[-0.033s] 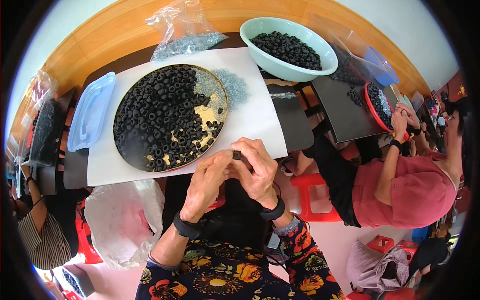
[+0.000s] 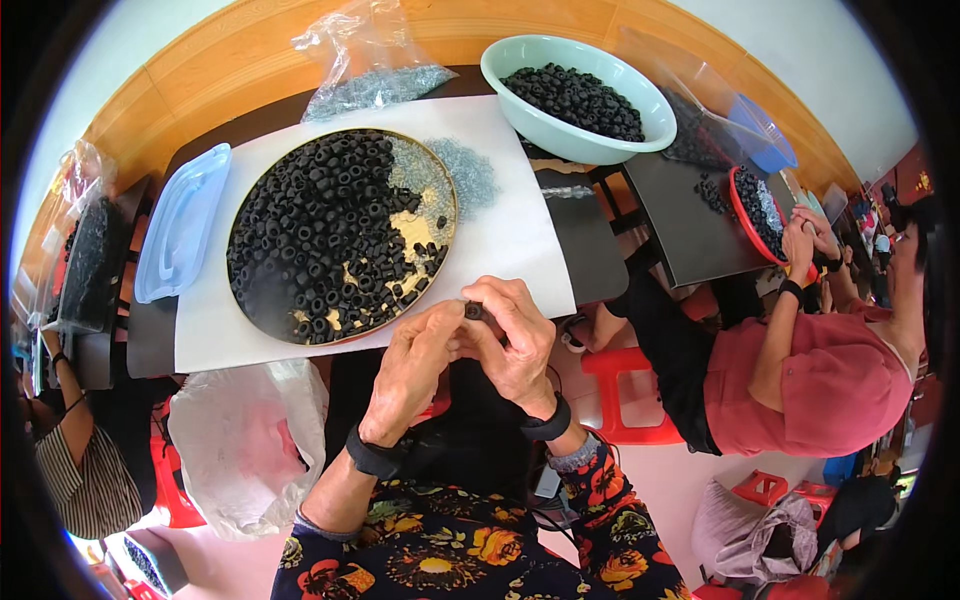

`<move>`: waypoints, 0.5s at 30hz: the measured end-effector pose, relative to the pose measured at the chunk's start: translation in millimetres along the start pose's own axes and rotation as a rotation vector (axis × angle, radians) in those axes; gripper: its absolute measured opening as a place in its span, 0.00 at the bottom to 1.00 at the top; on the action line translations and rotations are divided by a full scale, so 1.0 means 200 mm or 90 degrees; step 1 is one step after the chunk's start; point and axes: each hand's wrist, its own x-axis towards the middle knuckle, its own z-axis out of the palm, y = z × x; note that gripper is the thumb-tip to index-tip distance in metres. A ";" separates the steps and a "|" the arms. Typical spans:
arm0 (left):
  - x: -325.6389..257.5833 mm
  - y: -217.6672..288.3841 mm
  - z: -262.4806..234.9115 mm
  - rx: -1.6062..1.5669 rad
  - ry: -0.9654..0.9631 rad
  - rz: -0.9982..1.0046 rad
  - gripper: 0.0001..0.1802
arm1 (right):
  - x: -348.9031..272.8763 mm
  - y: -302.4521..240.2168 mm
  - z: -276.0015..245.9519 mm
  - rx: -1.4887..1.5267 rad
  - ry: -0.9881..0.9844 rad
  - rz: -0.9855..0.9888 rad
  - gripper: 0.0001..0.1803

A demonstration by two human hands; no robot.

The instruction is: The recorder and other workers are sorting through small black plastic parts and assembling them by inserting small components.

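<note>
- The left hand point(image 2: 415, 365) and right hand point(image 2: 515, 345) meet at the white sheet's point(image 2: 510, 235) near edge, fingertips pinching 1 small black ring point(image 2: 473, 311) between them.
- Beyond, a round tray point(image 2: 340, 235) holds many black rings.
- Farther, a pale green bowl point(image 2: 578, 95) sits on the dark table point(image 2: 590, 250).

You have one round tray point(image 2: 262, 300), one green bowl point(image 2: 520, 62), one blue lid point(image 2: 180, 225), two clear bags point(image 2: 365, 60), and uncountable black rings point(image 2: 310, 230).

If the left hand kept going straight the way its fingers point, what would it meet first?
The left hand points up and right, so it meets the small black ring pinched between both hands, then the right hand. Beyond lies the white sheet; depth unclear.
</note>
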 end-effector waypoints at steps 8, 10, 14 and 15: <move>0.02 -0.04 -0.01 -0.095 -0.008 0.044 0.15 | 0.03 0.02 -0.02 0.040 -0.048 -0.002 0.19; 0.02 -0.03 0.00 -0.087 0.002 0.035 0.15 | 0.04 0.02 -0.02 0.072 -0.061 0.012 0.19; 0.01 -0.01 0.02 -0.084 0.019 0.046 0.14 | 0.04 0.01 -0.02 0.066 -0.069 0.010 0.20; 0.02 -0.01 0.01 -0.085 0.020 0.048 0.14 | 0.03 0.01 -0.03 0.055 -0.073 0.016 0.20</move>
